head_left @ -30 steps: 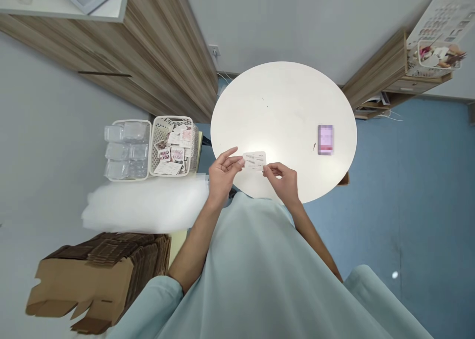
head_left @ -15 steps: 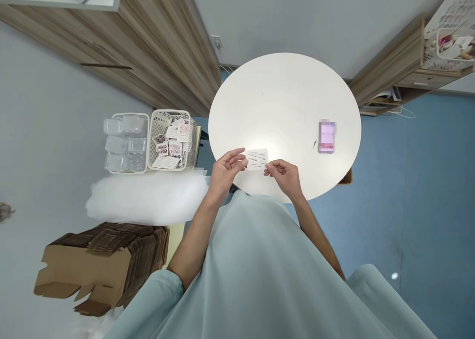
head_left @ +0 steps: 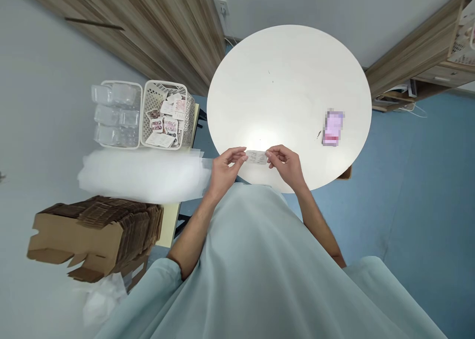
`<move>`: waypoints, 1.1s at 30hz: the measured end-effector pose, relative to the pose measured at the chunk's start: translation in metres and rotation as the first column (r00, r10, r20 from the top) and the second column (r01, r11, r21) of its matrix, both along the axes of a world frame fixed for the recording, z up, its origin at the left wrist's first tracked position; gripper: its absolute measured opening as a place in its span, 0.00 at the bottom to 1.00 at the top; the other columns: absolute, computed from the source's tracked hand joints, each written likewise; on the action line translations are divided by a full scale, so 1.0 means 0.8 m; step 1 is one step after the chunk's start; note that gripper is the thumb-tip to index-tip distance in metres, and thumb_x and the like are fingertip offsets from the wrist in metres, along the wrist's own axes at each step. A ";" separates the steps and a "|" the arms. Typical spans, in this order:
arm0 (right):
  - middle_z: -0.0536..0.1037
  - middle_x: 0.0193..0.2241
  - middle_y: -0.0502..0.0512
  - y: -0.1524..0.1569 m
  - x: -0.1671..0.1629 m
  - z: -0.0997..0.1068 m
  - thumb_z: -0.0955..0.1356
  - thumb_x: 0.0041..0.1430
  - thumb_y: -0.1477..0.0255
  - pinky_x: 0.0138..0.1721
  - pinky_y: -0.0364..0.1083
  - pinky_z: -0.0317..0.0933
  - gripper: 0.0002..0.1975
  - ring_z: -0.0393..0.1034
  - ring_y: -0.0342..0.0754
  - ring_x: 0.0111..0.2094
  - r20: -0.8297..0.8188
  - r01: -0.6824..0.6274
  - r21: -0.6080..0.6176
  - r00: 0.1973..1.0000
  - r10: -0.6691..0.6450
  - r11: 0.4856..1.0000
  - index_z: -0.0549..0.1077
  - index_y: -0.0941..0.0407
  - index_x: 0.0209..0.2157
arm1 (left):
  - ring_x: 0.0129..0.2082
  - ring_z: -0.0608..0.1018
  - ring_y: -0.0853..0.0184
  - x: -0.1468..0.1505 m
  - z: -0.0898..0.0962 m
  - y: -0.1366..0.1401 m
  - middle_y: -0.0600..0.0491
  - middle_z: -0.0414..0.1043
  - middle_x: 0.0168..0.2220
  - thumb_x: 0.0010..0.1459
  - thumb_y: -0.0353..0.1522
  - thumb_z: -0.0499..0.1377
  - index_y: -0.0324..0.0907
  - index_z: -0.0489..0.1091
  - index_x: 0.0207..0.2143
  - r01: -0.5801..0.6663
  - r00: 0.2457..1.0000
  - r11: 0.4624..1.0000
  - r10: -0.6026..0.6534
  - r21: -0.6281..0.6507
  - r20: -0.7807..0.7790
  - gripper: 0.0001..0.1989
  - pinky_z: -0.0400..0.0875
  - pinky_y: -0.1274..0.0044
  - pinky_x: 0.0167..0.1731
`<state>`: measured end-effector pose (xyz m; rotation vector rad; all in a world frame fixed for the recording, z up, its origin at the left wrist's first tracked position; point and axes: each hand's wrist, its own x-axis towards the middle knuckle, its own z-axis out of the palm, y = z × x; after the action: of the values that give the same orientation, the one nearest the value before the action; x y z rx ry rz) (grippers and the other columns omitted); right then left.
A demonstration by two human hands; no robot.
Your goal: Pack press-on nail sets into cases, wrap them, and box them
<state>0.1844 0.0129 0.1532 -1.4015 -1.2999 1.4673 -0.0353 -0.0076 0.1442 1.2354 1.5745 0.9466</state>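
A small white card with rows of dark print (head_left: 256, 157) is held above the near edge of the round white table (head_left: 293, 67). My left hand (head_left: 227, 169) pinches its left edge between thumb and fingers. On the opposite edge, my right hand (head_left: 287, 165) grips it the same way. The card looks tilted, so its printed face appears narrow. Too small to read, the print runs in lines across it. A phone-sized pink and purple item (head_left: 333, 128), blurred by pixels, lies at the table's right side.
Left of the table stand a white basket of printed cards and packets (head_left: 148, 99) and another with clear plastic boxes (head_left: 115, 116). Nearer me lie a white translucent plastic bundle (head_left: 143, 175) and stacked folded cardboard boxes (head_left: 81, 240). Wooden cabinets (head_left: 163, 27) flank the table.
The card has tipped, its printed face now looking flatter and darker. Both hands still hold its edges. My view has shifted, so the baskets and table sit higher in the picture.
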 end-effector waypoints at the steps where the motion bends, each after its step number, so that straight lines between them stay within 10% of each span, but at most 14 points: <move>1: 0.80 0.30 0.49 0.000 -0.003 0.001 0.71 0.68 0.49 0.35 0.46 0.73 0.19 0.76 0.45 0.29 0.004 -0.021 0.008 1.000 0.021 1.000 0.78 0.51 0.40 | 0.46 0.83 0.62 -0.002 -0.002 -0.001 0.49 0.82 0.43 0.63 0.43 0.67 0.44 0.80 0.50 -0.014 1.000 1.000 0.014 -0.006 0.005 0.17 0.79 0.69 0.49; 14: 0.86 0.42 0.52 -0.015 -0.105 -0.019 0.70 0.69 0.53 0.51 0.52 0.77 0.15 0.83 0.52 0.43 0.141 -0.013 0.166 0.990 -0.011 0.986 0.80 0.49 0.43 | 0.34 0.85 0.60 -0.092 -0.004 0.033 0.48 0.83 0.37 0.51 0.52 0.73 0.41 0.78 0.47 0.013 0.965 0.950 0.069 -0.311 0.252 0.30 0.80 0.69 0.39; 25: 0.86 0.35 0.52 0.012 -0.204 -0.128 0.73 0.62 0.64 0.48 0.52 0.76 0.10 0.84 0.50 0.38 0.114 0.175 -0.240 0.982 -0.151 0.955 0.72 0.51 0.42 | 0.33 0.83 0.60 -0.174 -0.096 0.062 0.49 0.84 0.40 0.59 0.42 0.67 0.44 0.77 0.47 0.090 0.992 0.959 -0.109 -0.270 -0.055 0.17 0.77 0.67 0.43; 33: 0.85 0.32 0.52 0.025 -0.218 -0.168 0.72 0.62 0.73 0.46 0.48 0.77 0.04 0.83 0.48 0.36 0.238 0.231 -0.316 0.958 -0.158 0.920 0.74 0.54 0.39 | 0.40 0.83 0.55 -0.182 -0.148 0.089 0.47 0.84 0.44 0.61 0.35 0.65 0.45 0.79 0.50 0.230 0.929 0.920 -0.305 -0.317 -0.211 0.14 0.74 0.66 0.44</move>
<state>0.0100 0.0330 0.0190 -1.8991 -1.0184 1.4865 -0.1809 0.0639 0.0259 1.3612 1.6174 0.3742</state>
